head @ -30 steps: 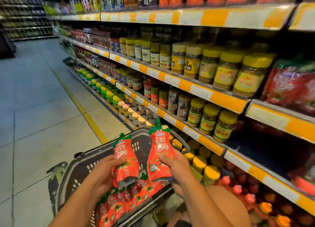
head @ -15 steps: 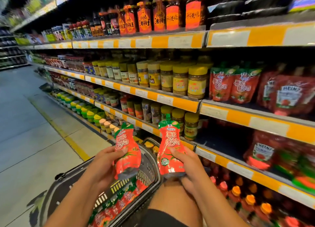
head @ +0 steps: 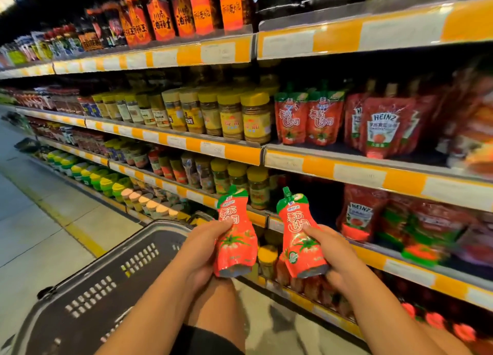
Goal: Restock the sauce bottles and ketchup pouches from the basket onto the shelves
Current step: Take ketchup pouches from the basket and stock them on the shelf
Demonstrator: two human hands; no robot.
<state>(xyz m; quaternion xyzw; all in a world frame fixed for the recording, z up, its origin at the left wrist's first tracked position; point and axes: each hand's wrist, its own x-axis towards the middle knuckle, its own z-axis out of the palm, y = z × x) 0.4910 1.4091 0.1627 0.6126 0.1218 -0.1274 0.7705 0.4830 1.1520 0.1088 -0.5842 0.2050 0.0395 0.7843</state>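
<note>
1. Two red ketchup pouches with green tops are held upright, side by side and apart, in front of the shelves: the left pouch (head: 236, 237) and the right pouch (head: 301, 240).
2. The left hand (head: 205, 250) has its grip pinching the left pouch at mid-body, thumb on the front.
3. The right hand (head: 333, 258) has its grip pinching the right pouch, thumb across the printed face.
4. The dark basket (head: 106, 280) sits low on the left, below and beside the left hand; its inside is out of view.
5. On the shelf (head: 346, 167) above and to the right, matching pouches (head: 306, 117) stand upright between yellow-lidded jars (head: 240, 114) and Heinz pouches (head: 381, 127).
</note>
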